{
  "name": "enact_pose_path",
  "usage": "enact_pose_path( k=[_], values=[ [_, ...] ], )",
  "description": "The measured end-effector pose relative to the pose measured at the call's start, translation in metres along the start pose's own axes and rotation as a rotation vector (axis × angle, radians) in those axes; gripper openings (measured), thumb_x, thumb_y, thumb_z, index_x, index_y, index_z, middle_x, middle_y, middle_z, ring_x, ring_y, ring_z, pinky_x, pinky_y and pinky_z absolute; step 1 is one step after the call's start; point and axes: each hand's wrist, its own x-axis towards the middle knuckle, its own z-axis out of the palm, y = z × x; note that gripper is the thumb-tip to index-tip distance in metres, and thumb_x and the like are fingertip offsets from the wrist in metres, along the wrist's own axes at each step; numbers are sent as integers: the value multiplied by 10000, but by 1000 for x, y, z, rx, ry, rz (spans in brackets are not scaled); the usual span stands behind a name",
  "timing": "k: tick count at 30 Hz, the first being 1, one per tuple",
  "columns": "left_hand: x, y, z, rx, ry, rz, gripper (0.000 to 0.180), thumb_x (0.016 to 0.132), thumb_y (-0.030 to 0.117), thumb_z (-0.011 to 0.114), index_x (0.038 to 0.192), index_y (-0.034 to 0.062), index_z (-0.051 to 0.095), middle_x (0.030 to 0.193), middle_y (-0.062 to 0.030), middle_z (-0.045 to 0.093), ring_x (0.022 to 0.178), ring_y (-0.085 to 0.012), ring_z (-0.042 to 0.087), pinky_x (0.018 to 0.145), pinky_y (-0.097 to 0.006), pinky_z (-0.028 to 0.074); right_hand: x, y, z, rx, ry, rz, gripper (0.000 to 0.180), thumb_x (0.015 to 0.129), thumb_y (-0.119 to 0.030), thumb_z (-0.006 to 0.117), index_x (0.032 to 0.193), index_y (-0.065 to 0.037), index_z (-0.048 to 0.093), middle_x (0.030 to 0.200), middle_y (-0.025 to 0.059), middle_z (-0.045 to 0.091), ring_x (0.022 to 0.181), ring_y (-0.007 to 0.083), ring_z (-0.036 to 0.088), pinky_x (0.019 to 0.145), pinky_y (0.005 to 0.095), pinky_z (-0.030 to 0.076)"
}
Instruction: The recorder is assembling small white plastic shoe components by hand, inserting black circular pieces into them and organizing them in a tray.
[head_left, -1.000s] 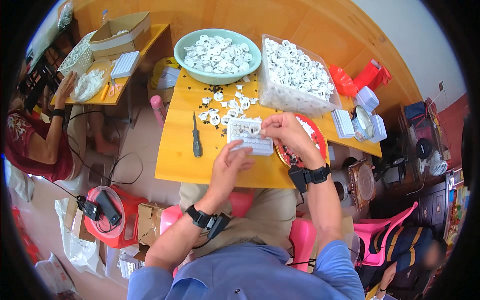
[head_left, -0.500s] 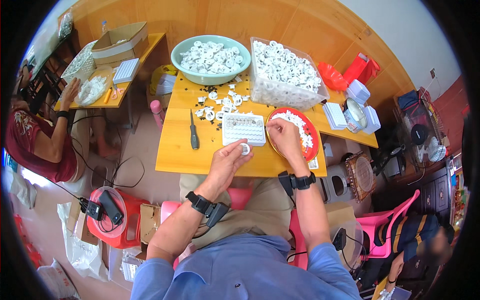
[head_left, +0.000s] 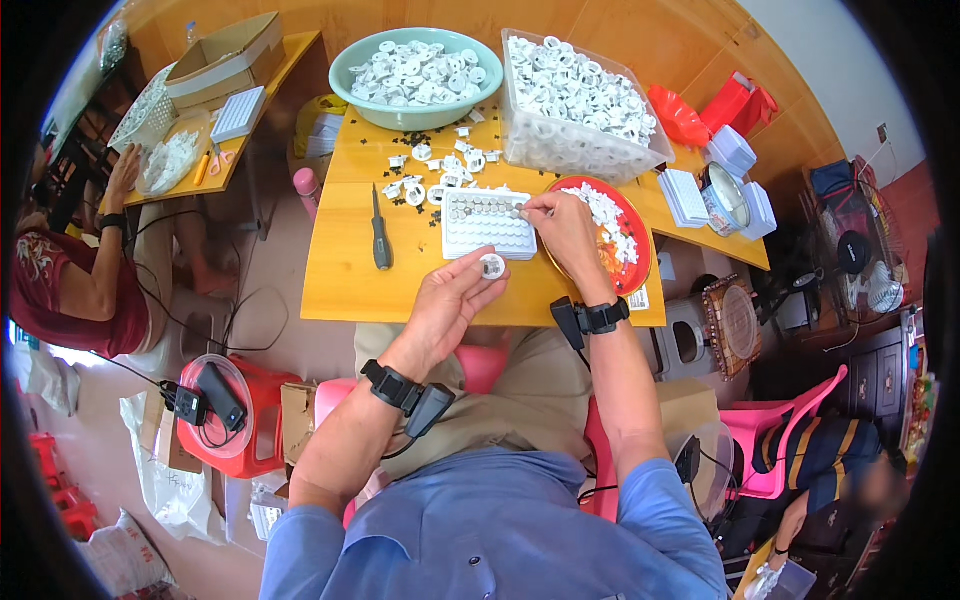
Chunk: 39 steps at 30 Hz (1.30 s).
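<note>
My left hand (head_left: pixel 452 305) is closed in a pinch on a small round white plastic part (head_left: pixel 492 266), with its face turned up, just in front of the tray. At the upper right corner of the white tray (head_left: pixel 487 247) are the fingertips of my right hand (head_left: pixel 568 232), pressed together. Whatever they hold, if anything, is too small to make out. Small silvery round pieces (head_left: pixel 480 208) sit in the tray's back rows. Partly beneath my right hand lies a red plate (head_left: pixel 640 262) of small white pieces (head_left: pixel 605 215). A dark-handled screwdriver (head_left: pixel 381 240) lies left of the tray.
Loose white parts (head_left: pixel 450 175) and tiny black pieces lie behind the tray. A green basin (head_left: pixel 415 118) and a clear bin (head_left: pixel 590 160), both heaped with white parts, stand farther back. Stacked trays (head_left: pixel 683 198) are at right. Another person (head_left: pixel 80 285) sits at a left table.
My right fingertips have moved from beside the tray and plate onto the tray's upper right corner. My left hand keeps the round part. The whole view has shifted slightly.
</note>
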Motion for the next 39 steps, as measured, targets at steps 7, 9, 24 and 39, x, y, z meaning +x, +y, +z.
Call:
enact_pose_path(
  k=[7, 9, 24, 39],
  values=[
    [-2, 0, 0, -43, -4, 9, 350, 1001, 90, 541, 1315, -64, 522, 1235, -157, 624, 1136, -258, 624, 1033, -348, 503, -6, -1, -3, 16, -33, 14, 141, 787, -141, 685, 846, -26, 740, 805, 160, 710, 742, 296, 691, 688, 378, 528],
    [-2, -1, -1, -45, -2, 20, 330, 999, 92, 548, 1292, -59, 536, 1231, -155, 625, 1140, -259, 622, 1033, -345, 503, -12, -6, -4, 52, -30, 8, 136, 784, -142, 692, 841, -28, 737, 810, 148, 710, 730, 282, 687, 680, 374, 526],
    [0, -2, -1, -27, -15, 22, 293, 985, 112, 586, 1249, -15, 575, 1202, -93, 643, 1093, -160, 631, 971, -300, 518, -63, -32, 2, -59, 153, -681, 56, 783, -55, 693, 799, -77, 643, 753, 57, 589, 594, 251, 608, 517, 354, 481],
    [1, -3, -1, 105, 19, 31, 275, 985, 118, 590, 1225, -15, 595, 1167, -79, 646, 1068, -160, 626, 963, -306, 513, -71, -36, 6, 33, 96, -447, 29, 804, -85, 680, 832, -92, 677, 790, 53, 628, 658, 266, 641, 545, 361, 498]
  ],
)
